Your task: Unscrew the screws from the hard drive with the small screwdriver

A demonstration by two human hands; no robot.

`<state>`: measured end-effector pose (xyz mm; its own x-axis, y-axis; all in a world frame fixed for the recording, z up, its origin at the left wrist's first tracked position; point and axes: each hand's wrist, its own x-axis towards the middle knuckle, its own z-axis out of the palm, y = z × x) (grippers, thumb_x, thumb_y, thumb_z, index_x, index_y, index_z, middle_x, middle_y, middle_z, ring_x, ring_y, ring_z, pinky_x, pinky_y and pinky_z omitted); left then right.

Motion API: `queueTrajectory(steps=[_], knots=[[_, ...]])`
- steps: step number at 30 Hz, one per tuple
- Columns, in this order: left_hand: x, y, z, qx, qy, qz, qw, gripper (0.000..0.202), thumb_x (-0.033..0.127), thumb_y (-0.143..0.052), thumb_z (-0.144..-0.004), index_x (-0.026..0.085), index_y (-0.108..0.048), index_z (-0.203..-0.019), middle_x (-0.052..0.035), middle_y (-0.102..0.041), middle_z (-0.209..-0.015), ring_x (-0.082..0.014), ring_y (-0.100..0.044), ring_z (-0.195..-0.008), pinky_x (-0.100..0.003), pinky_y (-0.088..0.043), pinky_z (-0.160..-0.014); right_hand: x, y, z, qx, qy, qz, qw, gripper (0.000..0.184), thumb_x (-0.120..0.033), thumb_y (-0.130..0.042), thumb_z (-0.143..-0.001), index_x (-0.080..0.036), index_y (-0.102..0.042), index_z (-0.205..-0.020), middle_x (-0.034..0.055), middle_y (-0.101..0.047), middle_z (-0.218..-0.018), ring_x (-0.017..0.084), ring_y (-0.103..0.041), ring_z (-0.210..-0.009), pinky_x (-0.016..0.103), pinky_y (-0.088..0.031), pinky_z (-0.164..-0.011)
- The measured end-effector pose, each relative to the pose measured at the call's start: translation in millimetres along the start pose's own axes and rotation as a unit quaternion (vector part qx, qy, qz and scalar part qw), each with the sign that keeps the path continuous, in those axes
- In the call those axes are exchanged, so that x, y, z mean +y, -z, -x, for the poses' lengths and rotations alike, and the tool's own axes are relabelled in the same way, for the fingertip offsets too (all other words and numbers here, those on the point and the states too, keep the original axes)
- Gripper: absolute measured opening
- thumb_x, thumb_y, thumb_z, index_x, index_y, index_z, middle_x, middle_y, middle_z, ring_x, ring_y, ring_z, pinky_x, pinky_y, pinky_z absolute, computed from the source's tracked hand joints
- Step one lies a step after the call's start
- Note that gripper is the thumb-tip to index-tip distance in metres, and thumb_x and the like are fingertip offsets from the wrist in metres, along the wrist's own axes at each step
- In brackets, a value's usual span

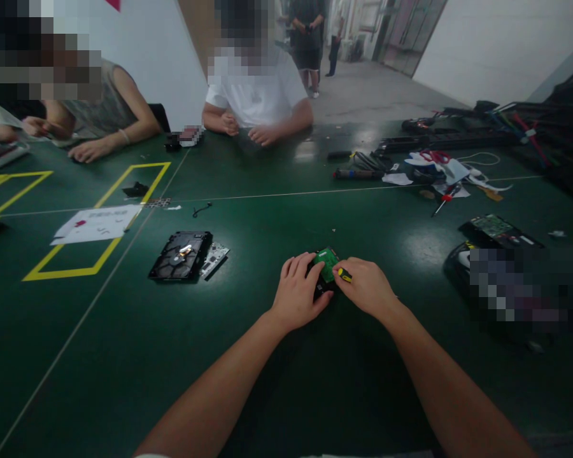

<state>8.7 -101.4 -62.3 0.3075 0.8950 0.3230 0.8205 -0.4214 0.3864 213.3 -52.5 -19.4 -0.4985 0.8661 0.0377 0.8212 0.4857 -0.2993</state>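
A small black hard drive with a green circuit board (325,262) on top lies on the table. My left hand (298,289) grips it from the left, fingers over the far edge and thumb along the near side. In my right hand (367,283) is a screwdriver (344,275) with a yellow and black handle end, held close to the board's right edge. The screwdriver's tip is hidden by my fingers. Further left rests a larger black hard drive (179,257), with a bare silver-grey circuit board (214,259) against its right side.
Yellow tape (60,275) and a paper sheet (95,224) mark the left. Cables, tools and a red screwdriver (443,202) lie at back right. A circuit board (491,226) and a partly blurred item (516,286) stand right. Co-workers sit across the green table (248,216).
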Motion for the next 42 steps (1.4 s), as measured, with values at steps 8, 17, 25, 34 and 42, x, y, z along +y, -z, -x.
queueTrajectory(steps=[8, 17, 25, 34, 42], knots=[[0, 1.3, 0, 0.001, -0.004, -0.001, 1.000, 0.064, 0.046, -0.069, -0.092, 0.020, -0.054, -0.148, -0.0174, -0.051, -0.156, -0.0370, -0.043, -0.149, -0.060, -0.032, -0.126, 4, 0, 3, 0.051, -0.005, -0.082, 0.995, 0.027, -0.028, -0.059, -0.100, -0.021, -0.074, -0.121, 0.0097, -0.079, -0.116, 0.026, -0.075, -0.103, 0.039, -0.055, -0.094], [-1, -1.2, 1, 0.004, -0.003, -0.007, 1.000, 0.072, 0.058, -0.074, -0.091, 0.022, -0.053, -0.150, -0.0173, -0.046, -0.159, -0.0388, -0.041, -0.151, -0.060, -0.034, -0.125, 26, 10, 3, 0.263, -0.136, -0.150, 0.943, 0.033, -0.036, -0.063, -0.097, -0.021, -0.067, -0.126, 0.0142, -0.071, -0.119, 0.031, -0.069, -0.106, 0.048, -0.054, -0.093], [-10, -5.1, -5, 0.010, 0.031, -0.022, 0.999, 0.073, 0.058, -0.075, -0.090, 0.025, -0.053, -0.150, -0.0182, -0.040, -0.163, -0.0429, -0.040, -0.150, -0.065, -0.035, -0.123, 28, 17, 1, 0.325, -0.073, -0.134, 0.933, 0.034, -0.040, -0.068, -0.098, -0.025, -0.069, -0.128, 0.0096, -0.072, -0.117, 0.025, -0.070, -0.094, 0.044, -0.057, -0.086], [-14, -0.9, -11, 0.015, 0.020, -0.006, 1.000, 0.068, 0.056, -0.075, -0.091, 0.025, -0.055, -0.148, -0.0172, -0.045, -0.161, -0.0409, -0.043, -0.149, -0.063, -0.037, -0.122, 18, 37, -15, 0.325, -0.050, -0.123, 0.937, 0.034, -0.042, -0.065, -0.100, -0.024, -0.065, -0.129, 0.0093, -0.074, -0.111, 0.025, -0.068, -0.086, 0.040, -0.055, -0.077], [-11, -1.7, -26, -0.003, 0.024, -0.011, 1.000, 0.078, 0.050, -0.077, -0.087, 0.022, -0.049, -0.153, -0.0188, -0.046, -0.160, -0.0415, -0.044, -0.147, -0.064, -0.035, -0.122, 24, 49, -33, 0.245, -0.017, -0.068, 0.967, 0.031, -0.031, -0.057, -0.103, -0.021, -0.063, -0.132, 0.0132, -0.070, -0.119, 0.026, -0.067, -0.094, 0.041, -0.053, -0.087]])
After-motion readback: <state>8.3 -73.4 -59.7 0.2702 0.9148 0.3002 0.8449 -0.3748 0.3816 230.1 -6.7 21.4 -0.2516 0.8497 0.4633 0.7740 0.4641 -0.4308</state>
